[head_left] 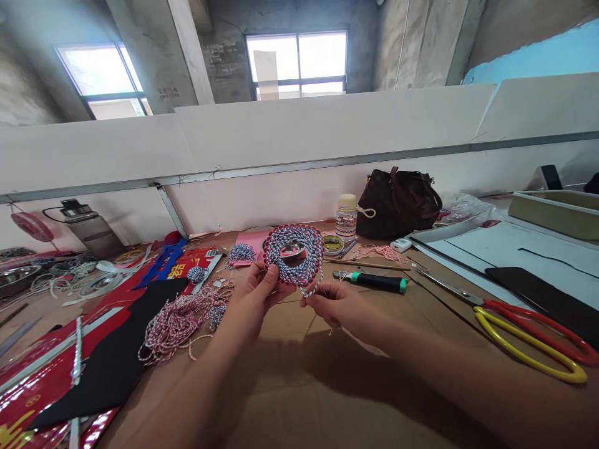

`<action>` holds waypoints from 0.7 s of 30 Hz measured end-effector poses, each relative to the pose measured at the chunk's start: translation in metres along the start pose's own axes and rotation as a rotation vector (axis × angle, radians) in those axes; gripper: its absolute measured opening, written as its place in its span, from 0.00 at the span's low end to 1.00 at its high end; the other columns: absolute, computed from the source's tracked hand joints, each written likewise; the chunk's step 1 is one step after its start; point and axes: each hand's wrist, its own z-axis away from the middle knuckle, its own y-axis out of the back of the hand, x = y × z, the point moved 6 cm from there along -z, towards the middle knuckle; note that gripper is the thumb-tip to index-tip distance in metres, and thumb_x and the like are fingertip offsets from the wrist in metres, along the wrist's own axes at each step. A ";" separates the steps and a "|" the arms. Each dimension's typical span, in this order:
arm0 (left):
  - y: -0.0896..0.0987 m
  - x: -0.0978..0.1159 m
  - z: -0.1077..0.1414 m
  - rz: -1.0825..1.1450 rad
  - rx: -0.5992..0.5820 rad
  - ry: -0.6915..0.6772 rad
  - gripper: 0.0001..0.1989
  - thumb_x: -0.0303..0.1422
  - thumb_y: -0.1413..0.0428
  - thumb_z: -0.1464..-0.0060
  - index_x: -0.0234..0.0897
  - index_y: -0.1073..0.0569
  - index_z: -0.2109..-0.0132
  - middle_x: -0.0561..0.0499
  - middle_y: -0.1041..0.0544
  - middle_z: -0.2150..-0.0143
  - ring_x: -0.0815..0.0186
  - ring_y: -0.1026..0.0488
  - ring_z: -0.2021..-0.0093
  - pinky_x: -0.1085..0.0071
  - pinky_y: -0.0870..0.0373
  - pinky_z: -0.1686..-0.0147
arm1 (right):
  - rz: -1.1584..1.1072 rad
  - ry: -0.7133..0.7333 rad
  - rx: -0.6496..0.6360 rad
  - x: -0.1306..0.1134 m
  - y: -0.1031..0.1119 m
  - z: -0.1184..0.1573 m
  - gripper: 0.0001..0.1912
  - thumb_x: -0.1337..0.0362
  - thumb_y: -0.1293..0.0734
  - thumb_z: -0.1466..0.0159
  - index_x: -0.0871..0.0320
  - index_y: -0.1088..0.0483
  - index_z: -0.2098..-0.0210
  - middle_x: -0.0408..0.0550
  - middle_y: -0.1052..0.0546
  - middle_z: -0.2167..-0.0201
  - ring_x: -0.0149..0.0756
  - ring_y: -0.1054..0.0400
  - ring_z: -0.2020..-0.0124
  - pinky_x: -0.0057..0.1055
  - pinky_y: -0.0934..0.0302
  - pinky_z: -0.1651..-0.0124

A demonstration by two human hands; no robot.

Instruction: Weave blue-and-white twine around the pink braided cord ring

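A ring wound with blue-and-white twisted cord, the cord-wrapped ring, is held up over the table with a red scalloped edge round it. My left hand grips its lower left side, thumb in front. Through its open middle a small metal bowl partly shows. From the ring's lower right a length of twisted cord runs down to my right hand, whose thumb and fingers pinch it. A short tail of cord hangs below that hand.
A bundle of red-and-white cord lies left. Right of the hands are a utility knife and large scissors. Behind stand a lidded jar and a dark handbag. Cardboard covers the table in front.
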 end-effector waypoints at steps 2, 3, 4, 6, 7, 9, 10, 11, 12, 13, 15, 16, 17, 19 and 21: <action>0.001 -0.001 -0.001 -0.003 0.000 0.000 0.21 0.42 0.31 0.55 0.35 0.27 0.59 0.53 0.22 0.64 0.69 0.23 0.69 0.64 0.21 0.57 | 0.102 -0.024 -0.003 -0.001 0.002 0.002 0.17 0.49 0.33 0.38 0.58 0.28 0.66 0.35 0.42 0.82 0.25 0.52 0.82 0.27 0.58 0.79; 0.003 -0.001 -0.002 -0.003 0.006 -0.003 0.22 0.42 0.31 0.55 0.35 0.27 0.59 0.52 0.21 0.64 0.69 0.23 0.69 0.65 0.21 0.58 | 0.159 -0.029 -0.014 -0.001 0.002 0.003 0.15 0.51 0.33 0.38 0.58 0.28 0.67 0.36 0.40 0.80 0.26 0.50 0.80 0.26 0.56 0.78; 0.005 -0.001 -0.004 -0.003 0.016 -0.009 0.22 0.42 0.31 0.55 0.35 0.28 0.59 0.52 0.21 0.64 0.69 0.23 0.69 0.66 0.21 0.58 | 0.222 -0.024 -0.031 -0.002 0.001 0.004 0.13 0.54 0.33 0.38 0.58 0.28 0.69 0.37 0.38 0.79 0.26 0.48 0.79 0.26 0.54 0.76; 0.011 0.000 -0.008 -0.008 0.046 -0.019 0.22 0.43 0.31 0.55 0.34 0.28 0.59 0.52 0.21 0.65 0.69 0.23 0.69 0.66 0.21 0.58 | 0.377 0.006 -0.079 -0.003 -0.001 0.008 0.09 0.59 0.33 0.39 0.59 0.28 0.70 0.40 0.34 0.76 0.28 0.43 0.75 0.26 0.50 0.73; 0.014 0.000 -0.010 -0.013 0.062 -0.022 0.22 0.43 0.31 0.55 0.34 0.28 0.59 0.52 0.21 0.66 0.69 0.23 0.69 0.66 0.21 0.58 | 0.456 0.030 -0.108 -0.004 -0.003 0.010 0.08 0.61 0.33 0.39 0.59 0.28 0.70 0.40 0.32 0.75 0.29 0.40 0.73 0.26 0.48 0.71; 0.019 0.000 -0.013 -0.023 0.082 -0.024 0.22 0.43 0.31 0.55 0.34 0.28 0.59 0.52 0.22 0.67 0.70 0.23 0.70 0.65 0.21 0.57 | 0.583 0.075 -0.165 -0.006 -0.009 0.014 0.06 0.63 0.34 0.39 0.59 0.27 0.69 0.41 0.29 0.73 0.30 0.37 0.70 0.26 0.46 0.68; 0.020 0.000 -0.014 -0.025 0.087 -0.022 0.22 0.43 0.32 0.55 0.34 0.28 0.59 0.52 0.22 0.67 0.70 0.23 0.70 0.65 0.21 0.56 | 0.622 0.095 -0.189 -0.006 -0.011 0.015 0.06 0.64 0.35 0.38 0.59 0.26 0.68 0.42 0.27 0.72 0.31 0.36 0.69 0.26 0.45 0.67; 0.021 0.000 -0.015 -0.025 0.093 -0.020 0.22 0.44 0.31 0.55 0.34 0.28 0.59 0.52 0.22 0.67 0.70 0.23 0.70 0.64 0.21 0.56 | 0.645 0.109 -0.211 -0.007 -0.013 0.017 0.07 0.64 0.35 0.38 0.59 0.26 0.67 0.42 0.27 0.71 0.31 0.35 0.68 0.26 0.44 0.66; 0.021 0.000 -0.015 -0.025 0.094 -0.014 0.23 0.44 0.31 0.55 0.34 0.28 0.60 0.52 0.22 0.67 0.70 0.23 0.70 0.63 0.21 0.56 | 0.659 0.116 -0.227 -0.008 -0.014 0.018 0.07 0.65 0.35 0.38 0.59 0.26 0.67 0.42 0.26 0.71 0.31 0.35 0.68 0.26 0.44 0.67; 0.021 -0.001 -0.015 -0.027 0.093 -0.006 0.23 0.44 0.31 0.56 0.34 0.28 0.60 0.52 0.22 0.67 0.69 0.23 0.69 0.63 0.21 0.55 | 0.673 0.114 -0.239 -0.008 -0.015 0.018 0.07 0.65 0.36 0.38 0.59 0.26 0.67 0.42 0.26 0.71 0.31 0.35 0.69 0.25 0.44 0.67; 0.021 -0.001 -0.015 -0.029 0.085 0.010 0.23 0.44 0.31 0.56 0.34 0.28 0.60 0.52 0.22 0.68 0.68 0.23 0.68 0.62 0.21 0.55 | 0.701 0.087 -0.254 -0.008 -0.015 0.019 0.07 0.65 0.35 0.38 0.59 0.25 0.67 0.42 0.26 0.72 0.31 0.36 0.69 0.25 0.45 0.68; 0.020 -0.001 -0.014 -0.031 0.078 0.015 0.23 0.44 0.31 0.56 0.34 0.28 0.60 0.52 0.22 0.68 0.68 0.23 0.68 0.62 0.21 0.54 | 0.712 0.074 -0.262 -0.008 -0.015 0.019 0.07 0.65 0.35 0.39 0.60 0.25 0.67 0.42 0.26 0.72 0.31 0.36 0.70 0.25 0.45 0.68; 0.019 -0.001 -0.014 -0.035 0.071 0.016 0.23 0.44 0.31 0.56 0.34 0.29 0.60 0.52 0.22 0.68 0.68 0.23 0.68 0.63 0.21 0.54 | 0.719 0.066 -0.270 -0.008 -0.015 0.019 0.07 0.65 0.35 0.39 0.60 0.25 0.67 0.42 0.27 0.72 0.30 0.36 0.71 0.25 0.45 0.69; 0.019 0.000 -0.013 -0.041 0.067 0.008 0.22 0.44 0.32 0.54 0.34 0.29 0.60 0.53 0.22 0.69 0.69 0.23 0.68 0.64 0.22 0.54 | 0.725 0.069 -0.286 -0.008 -0.017 0.019 0.07 0.65 0.35 0.39 0.60 0.26 0.67 0.42 0.27 0.73 0.30 0.36 0.71 0.25 0.45 0.69; 0.019 -0.001 -0.012 -0.042 0.075 0.002 0.22 0.44 0.32 0.54 0.34 0.29 0.60 0.54 0.23 0.70 0.70 0.24 0.69 0.65 0.22 0.54 | 0.725 0.089 -0.300 -0.008 -0.019 0.021 0.07 0.67 0.36 0.39 0.60 0.26 0.67 0.42 0.26 0.72 0.29 0.36 0.71 0.24 0.45 0.69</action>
